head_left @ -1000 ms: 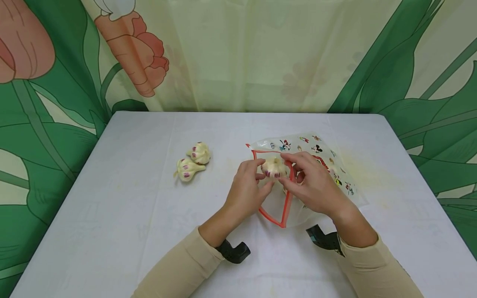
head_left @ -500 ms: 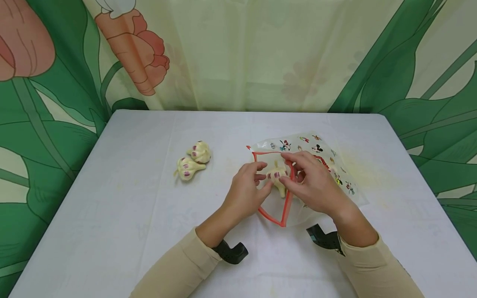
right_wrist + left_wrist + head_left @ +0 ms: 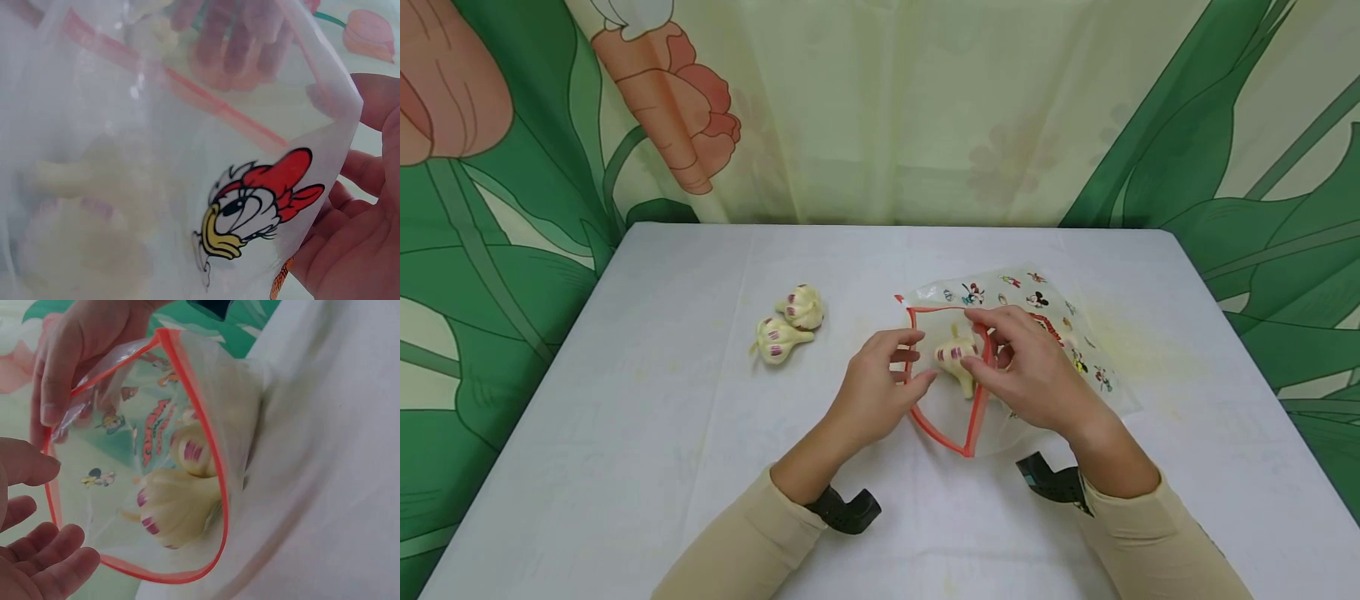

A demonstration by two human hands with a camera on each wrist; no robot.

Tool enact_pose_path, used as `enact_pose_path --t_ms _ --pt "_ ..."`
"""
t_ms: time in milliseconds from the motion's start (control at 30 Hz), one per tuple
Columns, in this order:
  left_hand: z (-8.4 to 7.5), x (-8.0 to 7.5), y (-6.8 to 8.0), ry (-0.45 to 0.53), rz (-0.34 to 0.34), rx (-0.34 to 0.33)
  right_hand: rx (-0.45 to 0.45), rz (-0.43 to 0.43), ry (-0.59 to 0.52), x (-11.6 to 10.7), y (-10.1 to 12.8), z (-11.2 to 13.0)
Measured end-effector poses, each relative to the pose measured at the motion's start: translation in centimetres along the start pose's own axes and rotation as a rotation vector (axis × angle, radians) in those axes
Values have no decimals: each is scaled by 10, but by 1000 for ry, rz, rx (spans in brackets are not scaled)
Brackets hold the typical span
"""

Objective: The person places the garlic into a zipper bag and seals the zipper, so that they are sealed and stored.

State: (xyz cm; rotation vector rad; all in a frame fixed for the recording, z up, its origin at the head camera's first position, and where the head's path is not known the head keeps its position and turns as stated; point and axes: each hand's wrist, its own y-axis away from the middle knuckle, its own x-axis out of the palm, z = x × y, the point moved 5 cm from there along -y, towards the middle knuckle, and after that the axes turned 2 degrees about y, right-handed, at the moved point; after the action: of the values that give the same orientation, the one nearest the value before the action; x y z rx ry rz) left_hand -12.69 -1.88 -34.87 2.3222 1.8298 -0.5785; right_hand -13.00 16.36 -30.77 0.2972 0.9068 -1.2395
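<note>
A clear zipper bag (image 3: pixel 1086 379) with cartoon prints and a red-edged mouth lies on the table, its mouth held wide. My right hand (image 3: pixel 1037 371) grips the mouth's right edge between thumb and fingers. Inside the bag sits a garlic bulb (image 3: pixel 953 354) with purple marks; the left wrist view shows it as a garlic bulb (image 3: pixel 178 506) against another garlic bulb (image 3: pixel 192 450). My left hand (image 3: pixel 880 387), fingers spread and holding nothing, is at the left side of the mouth. In the right wrist view the bag's film (image 3: pixel 187 269) blurs the bulbs behind it.
Two more garlic bulbs, one upper (image 3: pixel 802 307) and one lower (image 3: pixel 777 340), lie together on the white tablecloth (image 3: pixel 625 417) left of the bag. A curtain (image 3: pixel 910 108) with flower and leaf prints hangs behind the table.
The left hand has let go of a garlic bulb, which dropped into the bag with its stem toward me. That hand then drew back left and down. The right hand stays on the bag.
</note>
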Motion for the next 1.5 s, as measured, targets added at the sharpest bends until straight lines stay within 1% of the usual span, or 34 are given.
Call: enact_pose_path --t_ms 167,333,433,500,700,833,1033,1133,1233,1333,1500 --pt "3 -13 2 -26 -20 -28 3 -1 -4 0 0 0" --pt "9 -33 3 -36 -84 -57 2 -1 -7 0 0 -1" --pt "14 -46 3 -49 -122 -62 1 0 -8 -1 1 0" --pt "18 -55 3 -73 -136 -45 2 1 -6 -1 1 0" --pt "35 -78 6 -134 -155 33 10 5 2 -1 1 0" --pt "44 -96 8 -181 -179 37 10 5 8 -2 1 1" --pt "62 -124 7 -273 -189 4 27 11 6 -2 0 1" --pt "73 -136 5 -305 -181 -31 32 14 7 -1 0 1" --pt "81 -142 4 -300 -160 -82 30 13 10 -1 0 1" --pt "87 -145 3 -302 -141 -123 20 8 12 -1 0 1" --pt "93 -150 1 -314 -132 -157 9 3 14 -2 0 1"
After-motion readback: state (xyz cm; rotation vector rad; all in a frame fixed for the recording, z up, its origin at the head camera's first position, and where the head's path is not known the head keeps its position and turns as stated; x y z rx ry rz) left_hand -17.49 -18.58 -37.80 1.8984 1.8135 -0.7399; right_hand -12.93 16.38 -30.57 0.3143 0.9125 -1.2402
